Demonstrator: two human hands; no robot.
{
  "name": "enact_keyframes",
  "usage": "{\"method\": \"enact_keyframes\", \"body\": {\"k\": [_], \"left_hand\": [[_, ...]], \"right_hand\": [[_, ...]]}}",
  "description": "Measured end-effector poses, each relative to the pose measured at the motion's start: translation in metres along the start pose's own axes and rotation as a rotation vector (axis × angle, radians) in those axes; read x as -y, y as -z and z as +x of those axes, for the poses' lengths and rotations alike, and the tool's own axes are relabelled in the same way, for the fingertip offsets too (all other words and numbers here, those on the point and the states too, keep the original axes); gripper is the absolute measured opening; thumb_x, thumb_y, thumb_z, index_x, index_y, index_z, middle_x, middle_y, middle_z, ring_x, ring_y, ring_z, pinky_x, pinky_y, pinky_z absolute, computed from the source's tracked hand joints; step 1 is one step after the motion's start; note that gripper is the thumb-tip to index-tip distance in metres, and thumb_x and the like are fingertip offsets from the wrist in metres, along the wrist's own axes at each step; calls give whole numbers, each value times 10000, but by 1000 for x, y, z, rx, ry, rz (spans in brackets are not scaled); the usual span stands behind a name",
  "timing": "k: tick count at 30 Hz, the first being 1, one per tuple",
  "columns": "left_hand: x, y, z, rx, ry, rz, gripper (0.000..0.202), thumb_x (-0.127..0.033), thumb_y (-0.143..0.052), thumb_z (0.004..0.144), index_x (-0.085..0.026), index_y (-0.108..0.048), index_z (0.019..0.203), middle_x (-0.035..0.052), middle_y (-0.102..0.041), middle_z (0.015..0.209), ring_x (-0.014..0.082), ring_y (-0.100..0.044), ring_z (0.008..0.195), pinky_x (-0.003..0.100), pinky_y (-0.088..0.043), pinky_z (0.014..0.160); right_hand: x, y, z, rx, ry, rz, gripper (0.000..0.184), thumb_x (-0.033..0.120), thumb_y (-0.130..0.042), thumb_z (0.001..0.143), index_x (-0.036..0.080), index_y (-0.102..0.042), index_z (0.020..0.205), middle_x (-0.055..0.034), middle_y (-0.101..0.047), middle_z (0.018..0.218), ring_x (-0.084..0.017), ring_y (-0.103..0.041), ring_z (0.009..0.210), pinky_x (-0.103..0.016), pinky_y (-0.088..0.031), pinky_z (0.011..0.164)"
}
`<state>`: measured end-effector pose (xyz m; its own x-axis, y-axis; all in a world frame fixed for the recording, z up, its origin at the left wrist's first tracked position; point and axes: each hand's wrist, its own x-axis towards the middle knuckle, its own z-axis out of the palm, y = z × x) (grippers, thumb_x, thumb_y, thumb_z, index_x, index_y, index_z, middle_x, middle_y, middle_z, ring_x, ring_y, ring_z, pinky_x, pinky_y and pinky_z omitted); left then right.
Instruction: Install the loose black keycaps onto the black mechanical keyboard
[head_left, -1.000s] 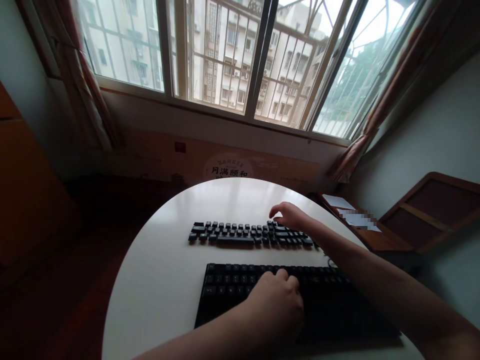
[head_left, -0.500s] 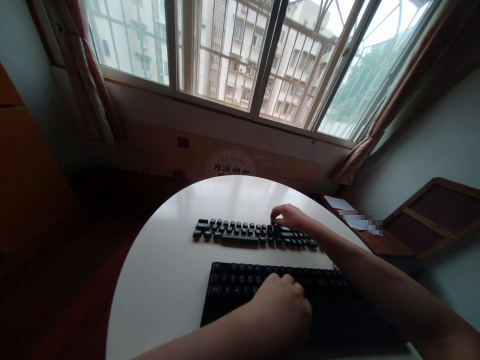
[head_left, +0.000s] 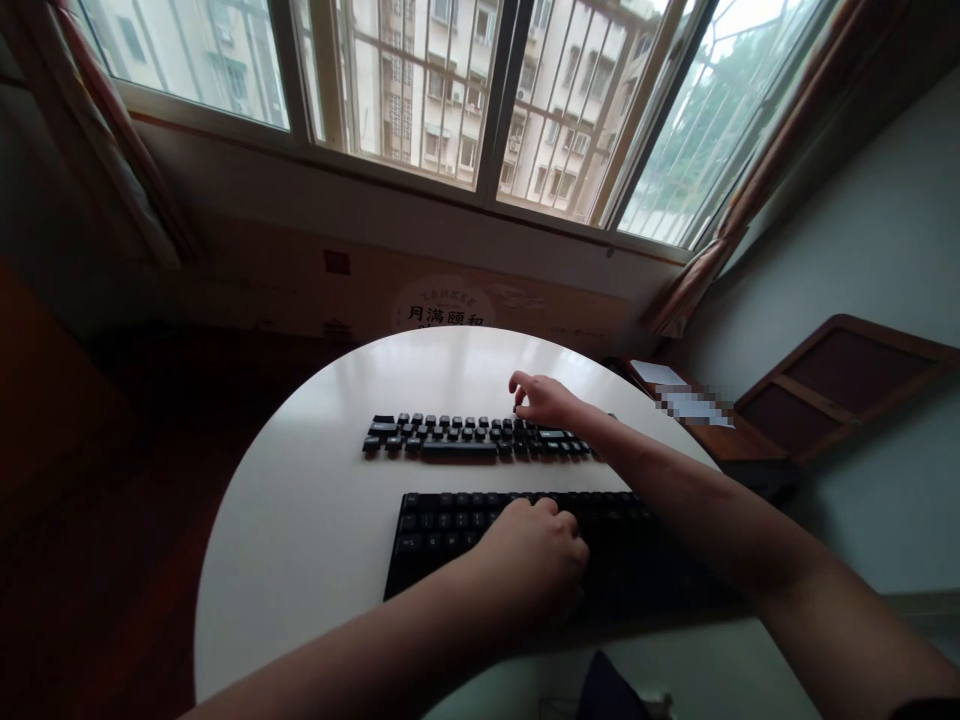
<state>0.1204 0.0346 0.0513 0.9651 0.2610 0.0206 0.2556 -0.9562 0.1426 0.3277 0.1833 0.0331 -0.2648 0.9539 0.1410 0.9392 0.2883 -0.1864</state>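
Observation:
A black keyboard (head_left: 450,530) lies near me on a round white table (head_left: 300,520). Beyond it, loose black keycaps (head_left: 450,437) are laid out in rows like a keyboard. My left hand (head_left: 536,560) rests on the keyboard's middle with its fingers curled under; what is inside them is hidden. My right hand (head_left: 544,400) reaches across to the back row of the keycaps, thumb and fingertips pinched together on a keycap there.
A barred window (head_left: 450,90) with curtains fills the wall behind the table. A cardboard box (head_left: 450,300) with printed characters stands below it. At the right is a wooden shelf (head_left: 712,430) with papers and a leaning wooden frame (head_left: 847,380).
My right hand's fingertips have come down from just above the keycaps into a pinch on the back row. My left hand stays on the keyboard. The view has tilted slightly.

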Motion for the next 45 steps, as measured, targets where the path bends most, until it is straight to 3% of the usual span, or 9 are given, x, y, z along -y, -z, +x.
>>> {"method": "enact_keyframes", "body": {"k": [5, 10, 14, 18, 26, 40, 42, 45], "left_hand": [[9, -3, -2, -72, -67, -20, 185, -339, -662, 882, -167, -716, 924, 71, -688, 915, 243, -618, 829, 358, -483, 674], [17, -6, -3, -132, -115, -32, 140, -311, -668, 881, -175, -700, 875, 48, -680, 855, 224, -619, 795, 350, -492, 699], [17, 2, -2, -124, -61, -16, 136, -303, -670, 885, -176, -701, 852, 47, -680, 821, 214, -617, 750, 333, -479, 654], [14, 12, -1, -104, 33, -14, 149, -312, -663, 895, -183, -706, 832, 47, -682, 818, 222, -628, 745, 318, -461, 601], [15, 7, 4, -52, 42, -39, 96, -270, -674, 883, -186, -702, 844, 23, -694, 763, 199, -649, 678, 301, -452, 574], [17, -1, 8, -65, -30, -68, 119, -276, -611, 925, -196, -699, 931, 21, -684, 789, 188, -625, 687, 306, -457, 611], [18, -6, 9, -87, -50, -53, 128, -264, -584, 938, -196, -691, 956, 28, -674, 824, 197, -614, 729, 324, -475, 658], [19, -15, 10, -170, -63, -19, 208, -281, -588, 939, -197, -678, 1107, 76, -670, 1015, 240, -606, 924, 389, -493, 843]], "right_hand": [[9, 29, -26, -138, 27, 92, 304, 84, -671, 823, 197, -557, 1081, -20, -692, 937, -197, -607, 837, -298, -470, 780], [12, 55, -99, -264, 31, 197, 246, 149, -628, 817, 210, -521, 1030, -22, -695, 952, -207, -619, 852, -294, -462, 771], [23, 50, -165, -257, 48, 406, 202, 217, -636, 855, 228, -550, 1038, -13, -680, 954, -198, -625, 851, -295, -491, 785], [36, 35, -202, -194, 14, 425, 180, 184, -613, 856, 233, -589, 1027, -22, -657, 968, -204, -626, 882, -311, -497, 817], [41, 25, -215, -141, 26, 388, 240, 93, -592, 818, 235, -577, 1012, -39, -618, 937, -212, -606, 815, -301, -490, 695], [46, 20, -214, -134, 133, 249, 262, 44, -603, 826, 206, -578, 1029, -60, -606, 894, -258, -589, 887, -364, -503, 779], [47, 21, -213, -150, 153, 218, 251, 58, -589, 851, 202, -594, 1056, -72, -632, 913, -265, -599, 885, -393, -501, 803], [46, 21, -213, -163, 176, 201, 320, 64, -562, 878, 209, -601, 1160, -78, -670, 967, -266, -616, 891, -418, -498, 832]]}}
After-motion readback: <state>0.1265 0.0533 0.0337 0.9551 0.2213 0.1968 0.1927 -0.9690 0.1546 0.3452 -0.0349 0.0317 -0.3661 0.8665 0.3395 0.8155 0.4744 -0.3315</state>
